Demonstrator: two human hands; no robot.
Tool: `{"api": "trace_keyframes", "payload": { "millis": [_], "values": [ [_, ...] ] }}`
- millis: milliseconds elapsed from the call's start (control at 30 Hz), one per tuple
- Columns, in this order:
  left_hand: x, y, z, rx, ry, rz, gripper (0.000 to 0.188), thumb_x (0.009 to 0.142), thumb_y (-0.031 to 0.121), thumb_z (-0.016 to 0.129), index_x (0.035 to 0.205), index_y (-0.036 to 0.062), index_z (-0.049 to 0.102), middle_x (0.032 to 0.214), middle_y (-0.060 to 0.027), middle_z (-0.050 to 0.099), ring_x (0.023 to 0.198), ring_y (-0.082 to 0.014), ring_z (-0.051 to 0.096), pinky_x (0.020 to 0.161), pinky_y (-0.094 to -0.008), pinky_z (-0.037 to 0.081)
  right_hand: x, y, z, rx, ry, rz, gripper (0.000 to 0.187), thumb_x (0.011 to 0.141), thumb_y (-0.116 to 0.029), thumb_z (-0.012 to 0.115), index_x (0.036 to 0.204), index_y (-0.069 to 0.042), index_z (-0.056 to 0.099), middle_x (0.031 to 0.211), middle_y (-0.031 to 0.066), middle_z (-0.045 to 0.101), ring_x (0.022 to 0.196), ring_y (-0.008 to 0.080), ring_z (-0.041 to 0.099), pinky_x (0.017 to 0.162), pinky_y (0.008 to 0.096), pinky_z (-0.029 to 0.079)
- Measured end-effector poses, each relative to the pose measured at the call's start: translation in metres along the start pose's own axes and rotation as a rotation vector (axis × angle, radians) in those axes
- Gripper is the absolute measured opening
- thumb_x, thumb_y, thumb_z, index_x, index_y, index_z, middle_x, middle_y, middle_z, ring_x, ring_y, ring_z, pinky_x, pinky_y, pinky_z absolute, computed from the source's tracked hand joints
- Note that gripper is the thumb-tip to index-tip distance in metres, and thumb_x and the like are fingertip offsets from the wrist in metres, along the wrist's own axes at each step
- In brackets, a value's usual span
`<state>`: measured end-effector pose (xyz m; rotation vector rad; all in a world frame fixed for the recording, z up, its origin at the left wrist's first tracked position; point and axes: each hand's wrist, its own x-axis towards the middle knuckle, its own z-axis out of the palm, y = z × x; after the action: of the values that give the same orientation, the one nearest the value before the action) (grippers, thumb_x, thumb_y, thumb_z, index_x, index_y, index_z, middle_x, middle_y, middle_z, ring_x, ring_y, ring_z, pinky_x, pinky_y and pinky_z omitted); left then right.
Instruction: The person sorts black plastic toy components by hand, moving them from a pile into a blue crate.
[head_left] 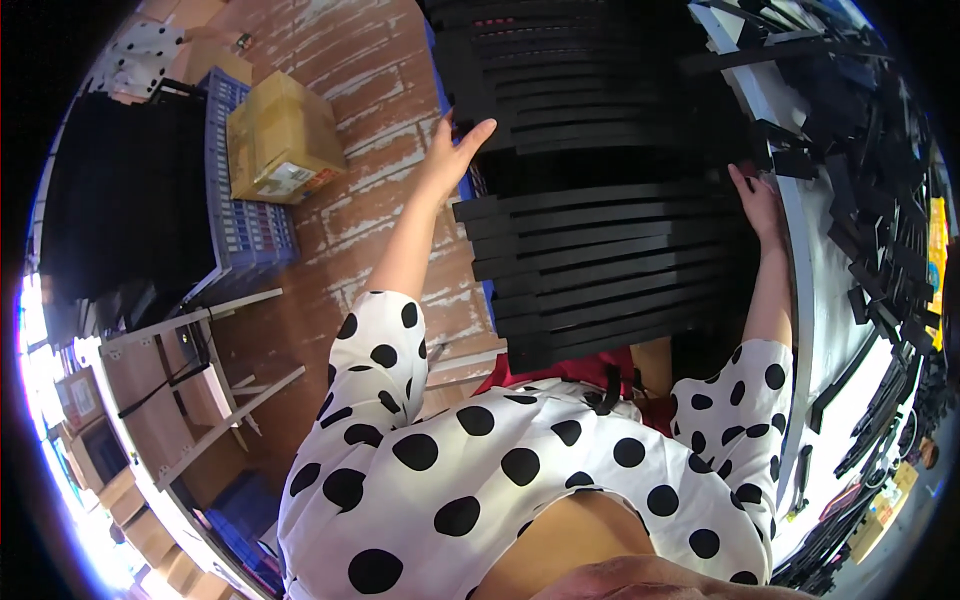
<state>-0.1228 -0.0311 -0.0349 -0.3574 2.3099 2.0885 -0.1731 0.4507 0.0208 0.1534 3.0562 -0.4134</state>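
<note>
Two rows of long, narrow black bars, maybe slim boxes, lie side by side in front of me. A near row (600, 260) and a far row (610, 110) are parted by a dark gap. My left hand (452, 158) is at the left end of the far row. Its thumb stands apart from the fingers, and part of the fingers is out of sight. My right hand (762, 207) is by the right end of the gap, close to the pale table's edge. Its thumb and a finger are spread, the others partly hidden. I see nothing held in either hand.
A white-topped table (815, 270) on the right bears many scattered black pieces (880, 230). To the left, a taped cardboard box (285, 138) sits by a blue-grey plastic crate (215, 170). A wooden rack (165, 400) stands lower left. Another person's sleeve (140, 55) shows far left.
</note>
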Motion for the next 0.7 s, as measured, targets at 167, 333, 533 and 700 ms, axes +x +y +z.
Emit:
{"api": "trace_keyframes", "payload": {
  "millis": [167, 333, 533, 700],
  "values": [
    [0.018, 0.002, -0.006, -0.040, -0.019, -0.034, 0.078, 0.084, 0.048, 0.076, 0.138, 0.0002, 0.048, 0.126, -0.0111, 0.062, 0.113, -0.0187, 0.057, 0.094, -0.0311, 0.046, 0.021, 0.030, 0.007, 0.082, -0.024, -0.113, 0.057, 0.093, -0.054, 0.058, 0.110, -0.001, 0.069, 0.106, 0.0204, 0.070, 0.104, 0.0386, 0.064, 0.093, 0.0408, 0.048],
    [0.026, 0.005, -0.001, 0.023, -0.023, -0.093, 0.075, 0.083, 0.053, 0.074, 0.136, 0.0045, 0.052, 0.120, -0.0071, 0.064, 0.104, -0.0162, 0.059, 0.080, -0.0285, 0.047, 0.044, 0.049, 0.033, -0.031, 0.038, -0.082, 0.052, 0.092, -0.038, 0.064, 0.128, -0.001, 0.057, 0.117, 0.0170, 0.067, 0.107, 0.0357, 0.063, 0.091, 0.0401, 0.049],
    [0.024, 0.008, -0.006, 0.013, -0.023, -0.129, 0.076, 0.084, 0.054, 0.073, 0.138, 0.0072, 0.050, 0.123, -0.0074, 0.062, 0.110, -0.0175, 0.056, 0.085, -0.0332, 0.047, -0.015, -0.085, 0.031, -0.034, 0.255, -0.353, 0.057, 0.094, -0.034, 0.060, 0.140, -0.003, 0.047, 0.141, 0.0170, 0.052, 0.128, 0.0358, 0.050, 0.106, 0.0437, 0.041],
    [0.025, 0.014, -0.006, 0.057, -0.049, -0.157, 0.079, 0.083, 0.058, 0.071, 0.141, 0.0094, 0.047, 0.129, -0.0090, 0.060, 0.116, -0.0214, 0.055, 0.090, -0.0378, 0.046, -0.055, -0.138, 0.056, -0.196, 0.125, -0.600, 0.067, 0.100, -0.047, 0.045, 0.152, -0.006, 0.031, 0.155, 0.0137, 0.035, 0.143, 0.0308, 0.033, 0.118, 0.0441, 0.026]
  ]
}}
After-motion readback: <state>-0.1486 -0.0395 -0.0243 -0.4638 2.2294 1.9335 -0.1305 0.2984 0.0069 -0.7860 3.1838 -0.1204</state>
